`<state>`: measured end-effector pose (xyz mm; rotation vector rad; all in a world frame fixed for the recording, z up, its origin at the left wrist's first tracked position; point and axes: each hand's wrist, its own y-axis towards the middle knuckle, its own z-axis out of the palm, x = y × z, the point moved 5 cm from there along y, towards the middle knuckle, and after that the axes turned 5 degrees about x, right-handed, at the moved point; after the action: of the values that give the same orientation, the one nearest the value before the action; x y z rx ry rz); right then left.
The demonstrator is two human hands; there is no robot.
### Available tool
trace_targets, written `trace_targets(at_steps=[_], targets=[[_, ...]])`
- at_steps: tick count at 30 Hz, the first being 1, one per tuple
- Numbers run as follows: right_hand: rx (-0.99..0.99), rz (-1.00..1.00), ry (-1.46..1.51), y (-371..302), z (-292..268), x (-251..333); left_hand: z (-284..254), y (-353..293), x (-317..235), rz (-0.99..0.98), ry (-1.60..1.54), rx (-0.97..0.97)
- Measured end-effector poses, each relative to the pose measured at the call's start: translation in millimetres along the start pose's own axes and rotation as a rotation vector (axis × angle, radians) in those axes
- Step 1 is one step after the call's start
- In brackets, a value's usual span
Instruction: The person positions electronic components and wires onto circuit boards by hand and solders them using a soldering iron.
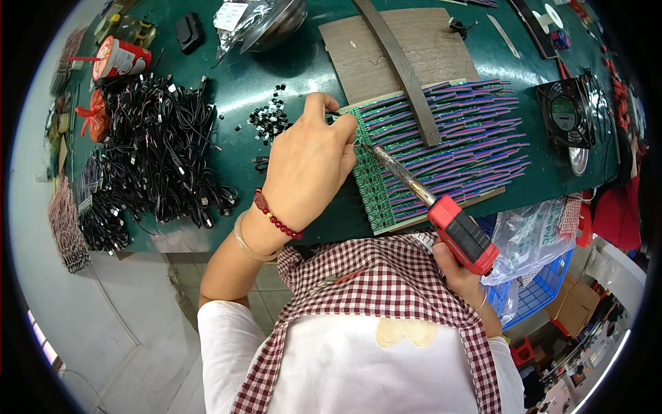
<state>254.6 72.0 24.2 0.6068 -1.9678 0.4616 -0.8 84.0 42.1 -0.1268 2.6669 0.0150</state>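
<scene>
Soldering iron (463,238) is gripped by its red-and-black handle in the right hand (457,277); tip is brought over the green circuit board (376,196), just right of the left fingertips, contact can't be told. Left hand (310,148) is pinched at the board's far left corner; what's between the fingertips can't be made out. Board's coloured wires (469,162) are fanned out right of the left hand. They're crossed by a grey bar (407,79), beyond the iron's shaft; wires under it are hidden. Brown sheet (441,52) is laid beyond both hands. Small black connectors (270,121) are scattered just left of the left hand, black cables (165,148) piled farther left, red cup (121,60) behind those. Fan (552,100) is placed well right of the iron. Writing: white label (229,15) is seen beyond the left hand, too small to read. Cup, fan hub and plastic bag (527,241) beside the right hand are printed.
</scene>
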Motion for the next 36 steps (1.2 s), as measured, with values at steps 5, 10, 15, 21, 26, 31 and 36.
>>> trace_targets(at_steps=[5, 10, 15, 21, 26, 31, 36], targets=[[-0.020, 0.218, 0.164, -10.8, -0.1, -12.2, -3.2, 1.1, -1.2, 0.027, 0.008, 0.006], [0.042, 0.151, 0.028, -9.0, 2.2, -10.1, -2.7, 1.1, -1.4, 0.015, 0.008, 0.024], [-0.019, 0.179, 0.140, -14.0, 0.8, -14.5, -2.2, 1.0, -1.1, 0.026, 0.007, 0.018], [-0.081, 0.266, 0.273, -17.8, -4.1, -19.7, -1.9, 1.6, -0.7, 0.028, 0.022, 0.006], [-0.133, 0.147, 0.232, -17.9, -1.7, -20.4, -2.6, -0.8, -1.9, 0.014, 0.032, -0.017], [-0.183, 0.113, 0.409, -7.5, 0.5, -10.1, 3.7, -6.0, -1.1, 0.002, 0.024, -0.090], [-0.229, 0.066, 0.511, 5.4, -7.2, -5.1, -10.8, -38.6, 34.6, -0.165, -0.405, -0.297]])
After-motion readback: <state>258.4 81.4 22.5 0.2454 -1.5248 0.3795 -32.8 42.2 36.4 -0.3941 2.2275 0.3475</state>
